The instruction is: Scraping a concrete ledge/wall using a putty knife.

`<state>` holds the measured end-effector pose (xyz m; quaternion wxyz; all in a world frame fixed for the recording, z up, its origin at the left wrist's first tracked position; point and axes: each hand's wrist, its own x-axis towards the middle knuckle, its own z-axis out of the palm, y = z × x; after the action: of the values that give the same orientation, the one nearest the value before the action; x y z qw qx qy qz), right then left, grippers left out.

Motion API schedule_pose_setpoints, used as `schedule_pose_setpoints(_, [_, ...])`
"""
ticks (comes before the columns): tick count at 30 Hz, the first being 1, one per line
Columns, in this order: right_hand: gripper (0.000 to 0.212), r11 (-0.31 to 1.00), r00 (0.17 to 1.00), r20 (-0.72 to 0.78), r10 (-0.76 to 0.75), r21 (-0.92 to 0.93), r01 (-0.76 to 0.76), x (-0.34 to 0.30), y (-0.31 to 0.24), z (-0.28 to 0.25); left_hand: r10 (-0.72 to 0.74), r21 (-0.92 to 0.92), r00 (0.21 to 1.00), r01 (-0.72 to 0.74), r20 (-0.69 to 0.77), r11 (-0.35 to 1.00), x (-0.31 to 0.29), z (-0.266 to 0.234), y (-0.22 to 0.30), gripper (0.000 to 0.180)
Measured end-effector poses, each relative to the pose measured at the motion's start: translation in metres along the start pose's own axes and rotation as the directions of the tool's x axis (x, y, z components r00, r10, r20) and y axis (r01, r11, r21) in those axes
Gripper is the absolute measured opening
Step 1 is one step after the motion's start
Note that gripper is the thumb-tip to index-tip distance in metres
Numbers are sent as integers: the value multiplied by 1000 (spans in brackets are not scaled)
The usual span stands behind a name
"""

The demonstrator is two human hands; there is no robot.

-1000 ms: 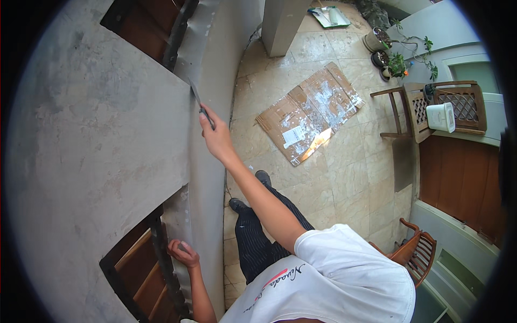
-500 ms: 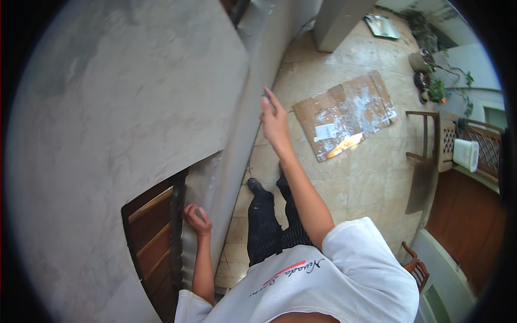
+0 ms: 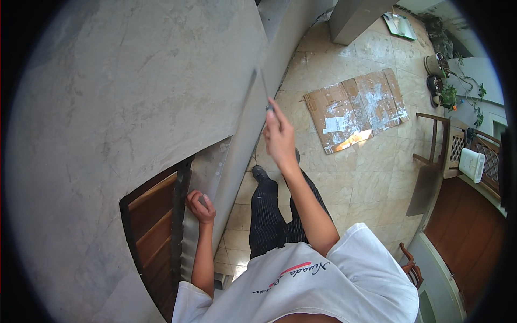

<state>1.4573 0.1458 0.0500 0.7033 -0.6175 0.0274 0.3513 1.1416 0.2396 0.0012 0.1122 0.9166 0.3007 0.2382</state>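
My right hand (image 3: pixel 281 140) is closed around the dark handle of a thin, flat-bladed scraper (image 3: pixel 263 82). Its blade points up and away, close to the grey plastered wall (image 3: pixel 161 81); whether it touches the wall I cannot tell. Lower and to the left, my left hand (image 3: pixel 200 208) is curled around a small grey lump (image 3: pixel 203 201), whose kind I cannot make out. That hand is beside the grey sill (image 3: pixel 207 167) of a window opening with brown wooden slats (image 3: pixel 153 215). The wall's surface is patchy and smeared.
A flattened cardboard sheet (image 3: pixel 358 107) with white smears lies on the tiled floor (image 3: pixel 371 183). A grey pillar (image 3: pixel 358 21) stands at the top. On the right are potted plants (image 3: pixel 447 97), a wooden bench (image 3: pixel 455 142) bearing a white container (image 3: pixel 472 164), and a chair (image 3: pixel 412 266).
My right hand has shifted slightly right and down in the picture, and the scraper's blade now shows more plainly. My left hand, still curled, appears a little higher. The view has moved slightly.
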Motion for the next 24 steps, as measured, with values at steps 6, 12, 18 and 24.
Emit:
schedule_pose_setpoints(6, [47,987,978,-133,-163,-15,163,69,-1,9,24,-37,999,-23,25,999,5,6,6,16])
schedule_pose_setpoints(12, [47,997,996,-62,-65,48,68,16,-3,-5,-4,-7,1000,4,0,1000,-2,0,1,15])
schedule_pose_setpoints(18, [48,995,988,-121,-98,14,100,77,-20,5,13,-16,999,-14,-30,1000,9,10,9,15])
schedule_pose_setpoints(24, [46,970,973,-34,-227,-96,223,5,-34,-11,8,30,999,-6,-43,1000,6,5,7,15])
